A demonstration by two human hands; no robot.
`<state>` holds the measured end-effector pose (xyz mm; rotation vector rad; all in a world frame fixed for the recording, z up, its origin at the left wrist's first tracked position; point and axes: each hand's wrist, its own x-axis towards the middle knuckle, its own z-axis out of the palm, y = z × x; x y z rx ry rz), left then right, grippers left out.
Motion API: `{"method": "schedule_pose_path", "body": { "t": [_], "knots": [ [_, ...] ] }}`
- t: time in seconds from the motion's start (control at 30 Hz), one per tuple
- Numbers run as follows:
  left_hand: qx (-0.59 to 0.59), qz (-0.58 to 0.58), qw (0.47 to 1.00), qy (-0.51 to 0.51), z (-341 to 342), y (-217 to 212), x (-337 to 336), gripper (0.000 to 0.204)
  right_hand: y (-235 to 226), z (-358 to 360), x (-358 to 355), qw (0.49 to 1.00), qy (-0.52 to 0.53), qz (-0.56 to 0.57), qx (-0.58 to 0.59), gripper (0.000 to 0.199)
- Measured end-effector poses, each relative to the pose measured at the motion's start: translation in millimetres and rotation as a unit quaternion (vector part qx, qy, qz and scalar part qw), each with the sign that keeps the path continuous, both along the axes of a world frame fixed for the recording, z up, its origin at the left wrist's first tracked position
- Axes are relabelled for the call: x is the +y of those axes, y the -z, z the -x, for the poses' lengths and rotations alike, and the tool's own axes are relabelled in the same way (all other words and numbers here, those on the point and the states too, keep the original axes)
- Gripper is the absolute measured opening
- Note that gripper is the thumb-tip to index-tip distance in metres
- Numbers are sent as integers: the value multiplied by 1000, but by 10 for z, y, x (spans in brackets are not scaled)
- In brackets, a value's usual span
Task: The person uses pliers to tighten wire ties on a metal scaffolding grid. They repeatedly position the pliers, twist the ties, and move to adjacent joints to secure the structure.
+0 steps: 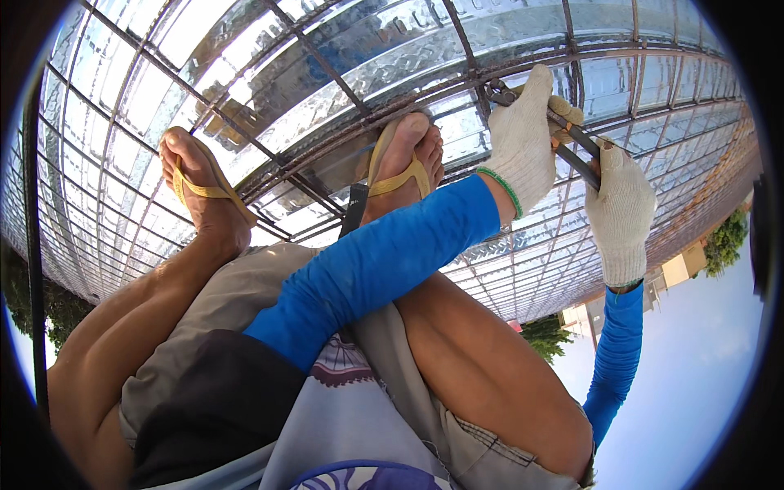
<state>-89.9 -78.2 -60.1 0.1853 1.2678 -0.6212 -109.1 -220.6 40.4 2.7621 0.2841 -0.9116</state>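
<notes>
Both my hands wear white knitted gloves and blue sleeves. In my right hand (622,208) are the dark handles of the pincers (578,137), a thin gap showing between them; the fingers are closed round them. The pincers' jaws are at a crossing of the rusty steel bars (469,77). Beside the jaws, my left hand (524,147) lies in front of the tool, its thumb pointing up and its fingers curled behind. What those fingers grip is hidden.
A grid of reinforcing bars (314,53) spreads over shiny corrugated metal sheeting (400,37). My feet in yellow flip-flops (214,193) stand on it. A dark upright bar (34,245) rises at the far left. Trees (545,336) and sky lie beyond the grid's edge.
</notes>
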Motion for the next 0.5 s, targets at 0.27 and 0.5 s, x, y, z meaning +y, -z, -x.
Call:
{"method": "schedule_pose_path", "body": {
  "t": [0.27, 0.5],
  "knots": [
    [-28, 63, 993, -101, -94, 27, -34, 28, -10, -707, -194, 995, -53, -76, 39, 37],
    [-31, 53, 995, -73, -47, 118, 7, 36, -63, -901, -112, 968, 83, -69, 227, 29]
  ]
}}
